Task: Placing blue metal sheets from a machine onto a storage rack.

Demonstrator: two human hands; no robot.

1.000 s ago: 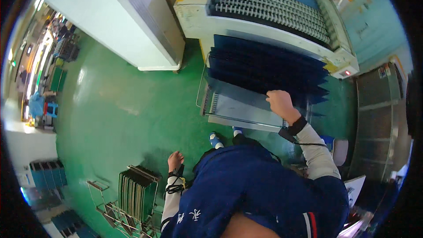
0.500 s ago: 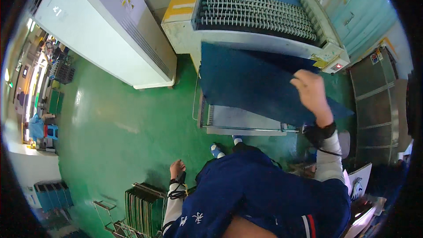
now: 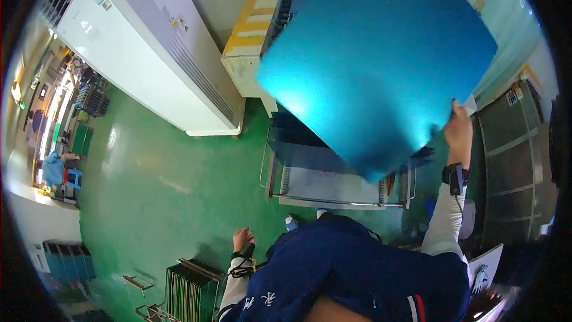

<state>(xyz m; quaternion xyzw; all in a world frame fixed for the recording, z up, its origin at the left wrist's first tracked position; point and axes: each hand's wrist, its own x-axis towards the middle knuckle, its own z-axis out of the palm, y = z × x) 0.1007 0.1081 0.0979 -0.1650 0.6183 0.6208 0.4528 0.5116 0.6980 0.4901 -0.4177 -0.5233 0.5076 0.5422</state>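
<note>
My right hand (image 3: 459,134) pinches the right edge of a large, flat, shiny blue panel (image 3: 381,53). The panel is lifted and tilted, and it covers most of the roller machine (image 3: 247,53) behind it. Below it, a darker blue panel (image 3: 304,154) is partly seen over the metal rack (image 3: 333,203); how it rests there is hidden. My left hand (image 3: 242,240) hangs low at my left side, its fingers curled with nothing visible in them.
A tall white cabinet-like unit (image 3: 149,42) stands at the left. A rack of upright green-edged panels (image 3: 189,291) sits at lower left, near my left arm. At right stands a grey metal cabinet-like structure (image 3: 518,149). A seated person in blue (image 3: 53,168) is far left.
My right hand has moved right, raising the blue panel from over the rack to in front of the machine. Its broad face now catches the light. My left hand stays low.
</note>
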